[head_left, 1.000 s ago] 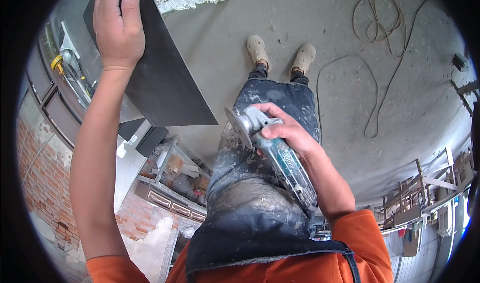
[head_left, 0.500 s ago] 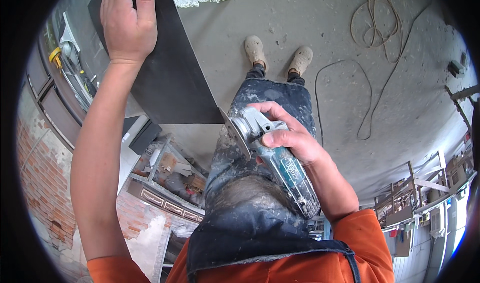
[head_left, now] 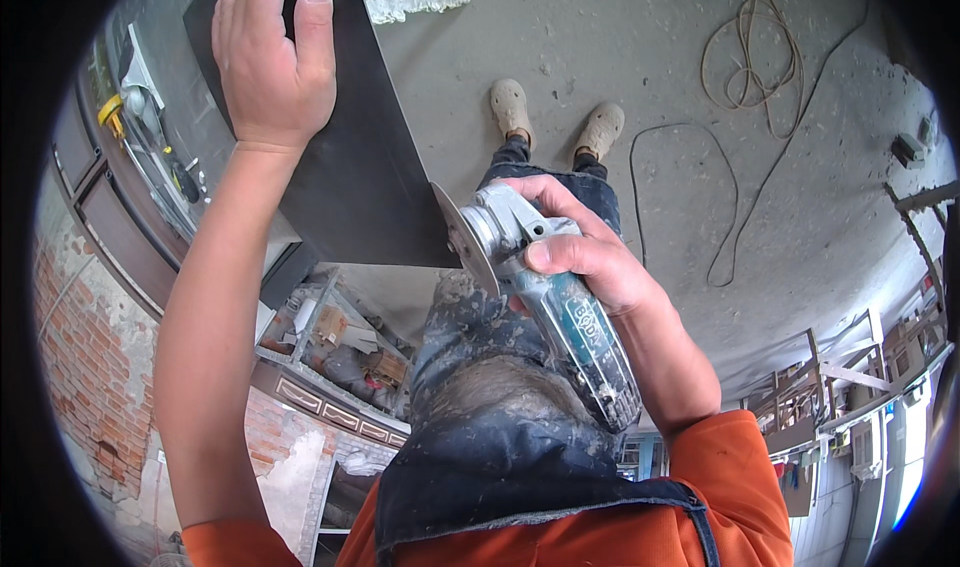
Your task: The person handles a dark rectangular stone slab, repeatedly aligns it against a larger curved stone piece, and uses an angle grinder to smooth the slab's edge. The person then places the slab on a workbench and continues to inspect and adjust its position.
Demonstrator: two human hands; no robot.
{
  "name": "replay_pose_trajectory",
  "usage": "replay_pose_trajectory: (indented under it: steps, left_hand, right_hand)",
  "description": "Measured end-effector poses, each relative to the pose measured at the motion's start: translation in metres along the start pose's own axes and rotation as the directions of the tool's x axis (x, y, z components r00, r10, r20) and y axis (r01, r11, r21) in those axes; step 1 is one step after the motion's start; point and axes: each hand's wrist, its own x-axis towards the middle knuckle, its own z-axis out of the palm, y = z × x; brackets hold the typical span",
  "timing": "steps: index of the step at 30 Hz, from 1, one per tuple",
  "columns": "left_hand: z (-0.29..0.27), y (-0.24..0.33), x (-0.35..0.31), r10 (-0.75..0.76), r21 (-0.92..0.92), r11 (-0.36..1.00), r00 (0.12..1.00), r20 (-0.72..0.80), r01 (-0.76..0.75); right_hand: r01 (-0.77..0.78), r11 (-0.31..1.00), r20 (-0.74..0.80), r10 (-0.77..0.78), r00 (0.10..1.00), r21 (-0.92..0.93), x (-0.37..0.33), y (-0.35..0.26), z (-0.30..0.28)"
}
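Observation:
My left hand (head_left: pixel 275 72) lies flat on a dark, smooth slab like a large tile (head_left: pixel 365 157), fingers stretched along it and thumb apart. The slab slants across the left of the view, its near right corner reaching my thighs. Wrapped in my right hand (head_left: pixel 590 252) is an angle grinder (head_left: pixel 575 332) with a teal and black body and a grey metal head. Its thin cutting disc (head_left: pixel 465 237) stands at the slab's right edge, close to that corner; whether they touch I cannot tell. The disc's edge looks sharp, without clear motion blur.
A thin dark cord (head_left: pixel 735 187) and a coiled tan hose or cable (head_left: pixel 755 52) lie on the dusty concrete floor (head_left: pixel 560 27). My shoes (head_left: pixel 600 132) stand ahead. Cluttered shelving (head_left: pixel 335 332) is at the near left, wooden frames (head_left: pixel 850 372) at the right.
My left hand and the slab appear slightly farther right and nearer. The grinder's disc has shifted a little upward along the slab's right edge. Both hands keep their hold and pose.

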Motion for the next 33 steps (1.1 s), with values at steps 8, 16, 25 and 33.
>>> replay_pose_trajectory:
  steps: [8,16,25,33]
  left_hand:
    - [-0.003,0.002,0.001,-0.001,0.019,1.000,1.000,0.027,0.001]
    - [0.002,-0.004,0.005,0.004,-0.096,0.995,0.999,0.034,-0.001]
    - [0.004,-0.007,0.004,0.004,-0.106,0.994,1.000,0.013,-0.003]
    - [-0.002,-0.001,0.004,-0.034,-0.100,0.994,0.997,0.070,0.041]
  right_hand:
    - [0.038,0.999,0.030,-0.038,0.999,0.012,0.017,-0.027,0.010]
    - [0.103,0.994,0.057,-0.101,0.993,-0.026,0.038,-0.059,0.022]
    - [0.194,0.978,0.066,-0.189,0.980,-0.078,0.069,-0.093,0.036]
    - [0.312,0.944,0.130,-0.299,0.946,-0.103,0.098,-0.137,0.052]
